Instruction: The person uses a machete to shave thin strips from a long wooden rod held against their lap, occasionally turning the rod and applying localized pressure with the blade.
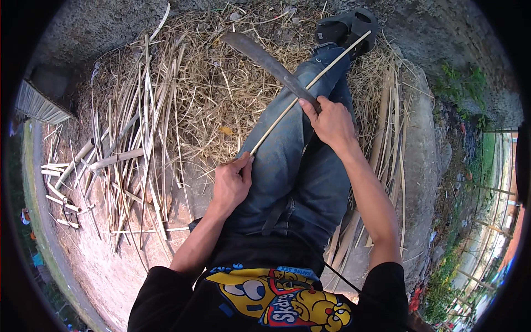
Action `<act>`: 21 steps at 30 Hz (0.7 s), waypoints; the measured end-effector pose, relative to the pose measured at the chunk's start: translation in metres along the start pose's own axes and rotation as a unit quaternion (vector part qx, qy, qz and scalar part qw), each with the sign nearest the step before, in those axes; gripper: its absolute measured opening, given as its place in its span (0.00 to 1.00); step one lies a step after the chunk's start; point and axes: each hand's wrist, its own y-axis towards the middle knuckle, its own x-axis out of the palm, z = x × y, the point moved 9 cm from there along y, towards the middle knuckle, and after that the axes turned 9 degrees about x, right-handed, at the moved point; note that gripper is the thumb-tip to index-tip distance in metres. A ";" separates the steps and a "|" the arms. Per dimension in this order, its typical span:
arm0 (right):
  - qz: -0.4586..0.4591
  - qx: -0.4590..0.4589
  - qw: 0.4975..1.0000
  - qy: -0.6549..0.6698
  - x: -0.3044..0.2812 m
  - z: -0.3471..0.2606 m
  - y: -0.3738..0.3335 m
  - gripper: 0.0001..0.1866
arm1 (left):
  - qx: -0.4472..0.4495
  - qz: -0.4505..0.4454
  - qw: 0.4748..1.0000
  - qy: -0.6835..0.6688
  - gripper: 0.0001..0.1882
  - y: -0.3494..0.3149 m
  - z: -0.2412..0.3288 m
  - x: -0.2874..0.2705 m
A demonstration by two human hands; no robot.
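My left hand (233, 181) pinches the near end of a thin, pale bamboo strip (275, 124). From there the strip slants up and to the right across my jeans (276, 157), its far end close to my dark shoes (348, 29). My right hand (332, 123) is closed on a machete (265, 60), thumb laid along it near the strip. The dark, curved blade points up and to the left and crosses the strip above my legs. My right fingers hide the machete's handle end.
Many split bamboo strips (149, 122) lie heaped at the left, with thicker bamboo pieces (117, 159) among them. Curly shavings (207, 83) cover the ground around my legs. Longer bamboo lengths (385, 127) lie along my right side. A rough wall (442, 39) rises beyond my feet.
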 end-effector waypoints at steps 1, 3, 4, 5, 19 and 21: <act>0.000 0.001 1.000 0.000 -0.002 0.001 -0.003 0.40 | 0.001 -0.001 1.000 -0.001 0.10 -0.001 0.000 -0.001; -0.014 -0.029 0.998 -0.049 -0.004 -0.002 -0.007 0.40 | 0.003 -0.008 1.000 0.005 0.10 -0.002 0.001 -0.002; 0.005 -0.018 0.999 -0.042 -0.012 0.004 -0.002 0.40 | 0.004 -0.008 1.000 0.004 0.10 0.000 0.002 -0.002; 0.022 0.009 0.999 -0.036 -0.017 0.016 0.007 0.41 | 0.013 -0.003 1.000 0.005 0.10 0.001 0.005 -0.002; 0.025 0.012 0.999 0.035 -0.015 0.021 0.022 0.39 | 0.009 -0.009 1.000 -0.013 0.10 0.008 0.013 0.001; 0.026 0.019 0.999 -0.002 -0.014 0.015 0.020 0.39 | -0.004 -0.011 1.000 -0.007 0.10 0.008 0.009 0.002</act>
